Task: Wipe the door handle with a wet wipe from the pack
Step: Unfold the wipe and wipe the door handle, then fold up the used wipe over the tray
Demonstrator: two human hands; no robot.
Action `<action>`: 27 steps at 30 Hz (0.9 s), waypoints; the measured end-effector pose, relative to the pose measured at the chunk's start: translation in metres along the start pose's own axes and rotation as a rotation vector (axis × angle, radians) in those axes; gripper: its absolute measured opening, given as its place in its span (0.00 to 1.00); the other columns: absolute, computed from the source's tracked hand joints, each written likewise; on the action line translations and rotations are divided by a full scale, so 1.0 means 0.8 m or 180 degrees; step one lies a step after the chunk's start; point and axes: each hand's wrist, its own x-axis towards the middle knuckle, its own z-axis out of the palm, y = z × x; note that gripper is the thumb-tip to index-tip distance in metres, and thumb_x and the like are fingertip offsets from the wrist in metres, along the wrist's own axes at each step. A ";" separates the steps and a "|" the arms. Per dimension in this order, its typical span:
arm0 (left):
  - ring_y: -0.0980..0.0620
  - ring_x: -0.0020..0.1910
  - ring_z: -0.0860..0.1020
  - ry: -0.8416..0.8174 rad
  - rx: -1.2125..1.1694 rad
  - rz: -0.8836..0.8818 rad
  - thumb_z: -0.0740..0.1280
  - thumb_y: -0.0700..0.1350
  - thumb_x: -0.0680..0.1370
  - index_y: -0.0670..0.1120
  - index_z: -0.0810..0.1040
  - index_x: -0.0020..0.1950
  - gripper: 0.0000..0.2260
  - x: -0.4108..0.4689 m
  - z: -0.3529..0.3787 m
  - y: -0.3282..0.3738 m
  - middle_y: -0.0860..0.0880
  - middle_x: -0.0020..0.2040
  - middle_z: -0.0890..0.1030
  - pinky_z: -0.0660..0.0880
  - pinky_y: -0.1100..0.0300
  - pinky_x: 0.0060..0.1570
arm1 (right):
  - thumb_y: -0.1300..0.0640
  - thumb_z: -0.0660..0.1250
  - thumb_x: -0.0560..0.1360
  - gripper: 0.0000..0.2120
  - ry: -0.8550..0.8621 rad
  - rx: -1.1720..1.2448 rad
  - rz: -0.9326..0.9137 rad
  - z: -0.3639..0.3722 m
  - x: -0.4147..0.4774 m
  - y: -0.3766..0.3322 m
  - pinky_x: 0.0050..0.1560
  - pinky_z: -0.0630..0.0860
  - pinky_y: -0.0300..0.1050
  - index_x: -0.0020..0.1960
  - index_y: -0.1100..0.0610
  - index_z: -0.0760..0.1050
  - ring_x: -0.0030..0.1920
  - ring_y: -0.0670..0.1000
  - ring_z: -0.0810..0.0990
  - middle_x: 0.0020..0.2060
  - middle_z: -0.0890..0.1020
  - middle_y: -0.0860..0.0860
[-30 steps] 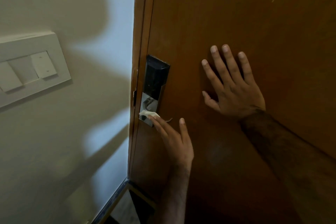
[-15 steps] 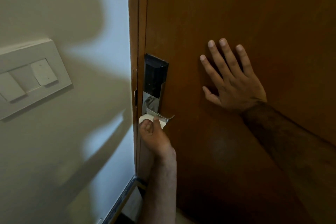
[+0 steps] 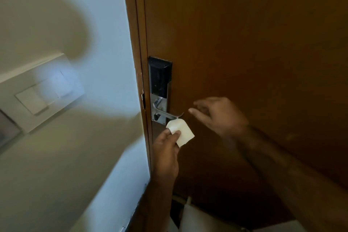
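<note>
Head cam, left hand point(image 3: 166, 149) pinching wipe point(image 3: 181, 133), below handle point(image 3: 170, 115)

Left hand point(image 3: 166, 149) pinches wet wipe point(image 3: 180, 133) just below door handle point(image 3: 170, 115).

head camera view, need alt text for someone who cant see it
A person's left hand holds a folded white wet wipe just below the silver door handle of a brown wooden door. The right hand hovers beside the lever's tip, fingers loosely curled. A black lock panel sits above the handle, and a white switch plate is on the left wall.
</note>
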 end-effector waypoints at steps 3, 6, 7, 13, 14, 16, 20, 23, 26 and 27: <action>0.44 0.56 0.86 -0.0378 0.0286 0.0032 0.69 0.37 0.81 0.43 0.84 0.61 0.10 -0.024 0.011 0.007 0.43 0.57 0.87 0.84 0.53 0.52 | 0.43 0.72 0.80 0.23 -0.0508 0.1882 0.1206 0.034 -0.023 -0.016 0.60 0.85 0.55 0.63 0.61 0.85 0.57 0.57 0.87 0.58 0.88 0.57; 0.44 0.55 0.87 -0.0573 0.0567 0.0057 0.70 0.36 0.80 0.43 0.86 0.58 0.09 -0.039 0.014 0.016 0.43 0.56 0.88 0.84 0.50 0.54 | 0.55 0.76 0.79 0.15 -0.0567 0.2969 0.1812 0.045 -0.041 -0.007 0.47 0.84 0.47 0.60 0.64 0.85 0.53 0.55 0.88 0.56 0.89 0.59; 0.43 0.54 0.87 -0.0604 0.0665 0.0034 0.70 0.36 0.80 0.42 0.86 0.57 0.08 -0.042 0.014 0.021 0.41 0.56 0.88 0.84 0.50 0.54 | 0.57 0.76 0.78 0.15 -0.0510 0.3100 0.1883 0.047 -0.045 -0.002 0.45 0.83 0.45 0.61 0.64 0.84 0.54 0.55 0.88 0.56 0.88 0.58; 0.41 0.58 0.86 -0.1081 0.1259 -0.0106 0.71 0.34 0.79 0.41 0.85 0.58 0.10 -0.042 0.001 0.042 0.40 0.58 0.87 0.84 0.54 0.50 | 0.66 0.74 0.78 0.08 -0.0351 0.3596 0.1728 0.056 -0.073 0.029 0.41 0.82 0.40 0.55 0.58 0.87 0.52 0.51 0.88 0.51 0.89 0.52; 0.41 0.58 0.86 -0.1210 0.1348 -0.0053 0.71 0.34 0.79 0.43 0.87 0.54 0.09 -0.041 -0.002 0.042 0.41 0.56 0.87 0.84 0.54 0.50 | 0.68 0.73 0.79 0.09 -0.0341 0.3633 0.1669 0.058 -0.079 0.035 0.41 0.83 0.39 0.51 0.57 0.88 0.49 0.48 0.88 0.49 0.89 0.50; 0.43 0.57 0.86 -0.1493 0.1652 0.0057 0.70 0.34 0.79 0.46 0.89 0.49 0.10 -0.042 -0.005 0.041 0.43 0.55 0.88 0.84 0.54 0.50 | 0.70 0.70 0.80 0.16 -0.0311 0.3771 0.1609 0.064 -0.092 0.044 0.43 0.84 0.37 0.43 0.54 0.90 0.46 0.45 0.89 0.45 0.90 0.49; 0.45 0.57 0.87 -0.1896 0.2190 -0.0073 0.69 0.35 0.81 0.46 0.90 0.54 0.11 -0.045 -0.022 0.010 0.44 0.56 0.88 0.85 0.55 0.48 | 0.69 0.69 0.81 0.18 -0.0283 0.4075 0.1815 0.096 -0.136 0.065 0.44 0.84 0.35 0.43 0.51 0.90 0.46 0.43 0.90 0.44 0.91 0.47; 0.49 0.58 0.86 -0.1920 0.2526 -0.0282 0.69 0.38 0.81 0.47 0.90 0.53 0.10 -0.049 -0.041 -0.032 0.45 0.57 0.88 0.84 0.56 0.50 | 0.64 0.67 0.83 0.12 -0.0186 0.4329 0.2187 0.143 -0.181 0.088 0.44 0.85 0.40 0.55 0.53 0.87 0.44 0.45 0.90 0.44 0.91 0.49; 0.50 0.55 0.86 -0.1950 0.2927 -0.0537 0.74 0.43 0.78 0.46 0.90 0.52 0.06 -0.058 -0.061 -0.093 0.47 0.52 0.89 0.84 0.54 0.50 | 0.59 0.73 0.80 0.09 -0.0272 0.4203 0.2468 0.195 -0.234 0.115 0.48 0.86 0.42 0.59 0.54 0.86 0.50 0.50 0.91 0.49 0.92 0.51; 0.50 0.54 0.86 -0.1976 0.3078 -0.0593 0.75 0.42 0.78 0.47 0.89 0.52 0.05 -0.061 -0.071 -0.117 0.49 0.51 0.89 0.84 0.53 0.50 | 0.60 0.76 0.78 0.10 -0.0329 0.4148 0.2568 0.215 -0.254 0.125 0.50 0.87 0.44 0.59 0.55 0.86 0.52 0.52 0.91 0.51 0.91 0.53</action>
